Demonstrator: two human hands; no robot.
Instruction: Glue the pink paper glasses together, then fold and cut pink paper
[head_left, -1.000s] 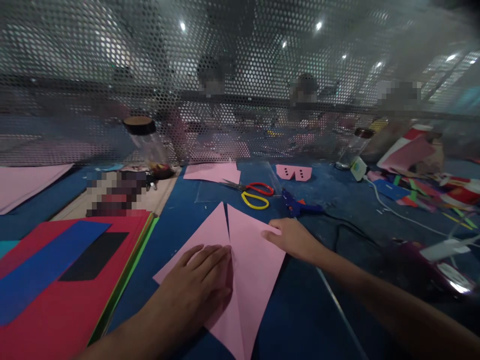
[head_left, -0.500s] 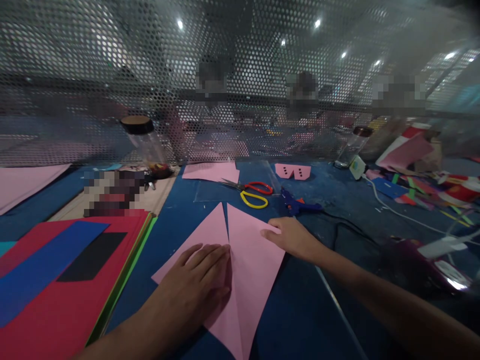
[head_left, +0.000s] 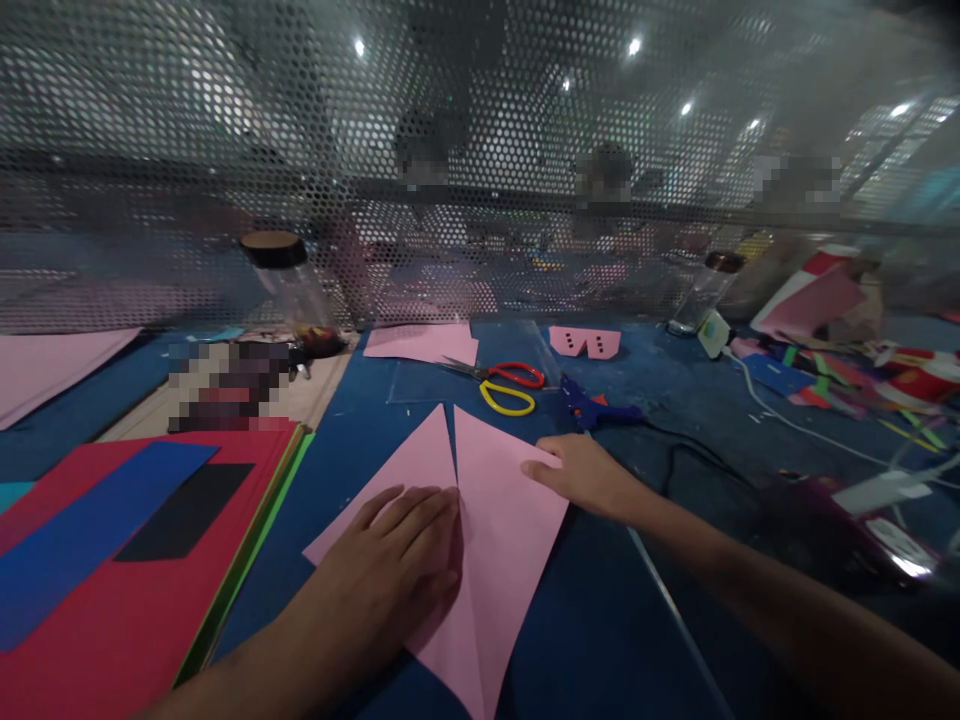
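Note:
A folded sheet of pink paper (head_left: 499,530) lies on the blue table in front of me, its two flaps meeting along a middle line with a narrow gap at the top. My left hand (head_left: 401,560) rests flat on the left flap, fingers stretched out and their tips at the middle line. At the right flap's upper outer edge, my right hand (head_left: 577,475) pinches the paper between thumb and fingers. Beyond the sheet lie scissors (head_left: 510,390) with one red and one yellow handle, blades pointing left. A blue glue gun (head_left: 596,408) lies near my right hand.
Coloured sheets (head_left: 247,520) are stacked at left. Behind are pink paper pieces (head_left: 424,343), a pink cutout with black squares (head_left: 585,342), a tilted-looking jar (head_left: 300,295) and another jar (head_left: 705,295). Scraps (head_left: 810,380) and cables lie right. A perforated metal screen (head_left: 480,230) stands across the back.

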